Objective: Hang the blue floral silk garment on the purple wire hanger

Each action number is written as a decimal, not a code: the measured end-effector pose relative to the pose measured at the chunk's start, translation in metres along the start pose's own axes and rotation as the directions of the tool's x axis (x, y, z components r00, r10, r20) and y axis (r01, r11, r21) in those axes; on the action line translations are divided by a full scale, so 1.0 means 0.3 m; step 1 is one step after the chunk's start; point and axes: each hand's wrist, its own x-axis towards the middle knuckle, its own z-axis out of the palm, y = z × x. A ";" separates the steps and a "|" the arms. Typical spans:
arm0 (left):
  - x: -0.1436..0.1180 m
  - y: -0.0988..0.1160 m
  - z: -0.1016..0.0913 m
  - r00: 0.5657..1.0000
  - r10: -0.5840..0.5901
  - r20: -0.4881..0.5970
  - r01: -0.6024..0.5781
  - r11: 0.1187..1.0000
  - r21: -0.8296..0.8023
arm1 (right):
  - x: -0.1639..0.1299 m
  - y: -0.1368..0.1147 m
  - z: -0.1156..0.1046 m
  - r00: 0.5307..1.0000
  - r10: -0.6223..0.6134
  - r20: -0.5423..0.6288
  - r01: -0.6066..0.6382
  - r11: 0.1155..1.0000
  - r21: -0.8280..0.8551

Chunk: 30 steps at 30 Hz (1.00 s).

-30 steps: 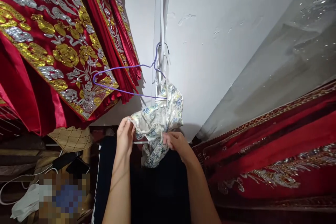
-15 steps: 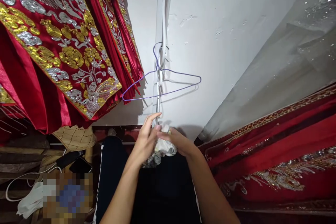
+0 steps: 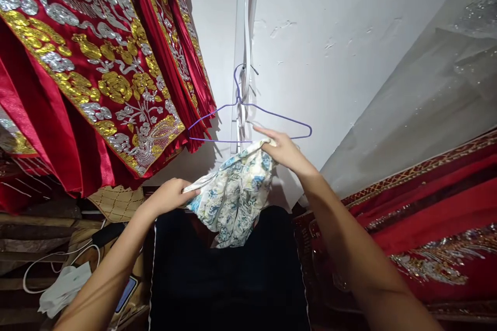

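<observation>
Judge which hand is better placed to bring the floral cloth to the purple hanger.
Right. The right hand pinches the floral cloth just below the purple hanger; the left hand holds the cloth's lower end, farther away.

Cut off by the top and left edges: red embroidered garment (image 3: pixel 77 77), upper part unseen. Cropped at the right edge: second red embroidered cloth (image 3: pixel 435 217). Partly hidden behind the floral cloth (image 3: pixel 233 196): lower bar of the purple wire hanger (image 3: pixel 248 124). Hidden in cloth folds: fingertips of the left hand (image 3: pixel 171 195). Phone (image 3: pixel 126 294) mostly covered by the forearm.
</observation>
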 end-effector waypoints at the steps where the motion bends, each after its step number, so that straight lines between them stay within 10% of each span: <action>1: -0.002 -0.019 -0.011 0.999 -0.040 0.031 0.039 0.999 0.035 | -0.001 0.024 0.013 1.000 0.015 0.025 -0.013 0.997 -0.074; 7: 0.051 -0.020 -0.058 0.975 0.025 -0.222 -0.002 0.995 0.104 | -0.002 0.094 -0.028 0.998 0.013 -0.057 -0.026 0.971 -0.236; 15: 0.216 0.132 -0.171 0.770 0.250 -0.587 -0.327 0.945 -0.027 | -0.015 0.052 -0.051 0.995 0.005 0.097 0.003 0.996 -0.086; 24: 0.261 0.162 -0.255 0.772 0.326 -0.546 -0.254 0.945 0.205 | -0.006 0.138 -0.208 0.932 0.028 -0.363 -0.048 0.998 -0.048; 30: 0.260 0.145 -0.285 0.693 0.332 -0.640 -0.213 0.942 0.258 | 0.037 0.137 -0.317 0.977 0.139 -0.161 -0.135 0.990 0.035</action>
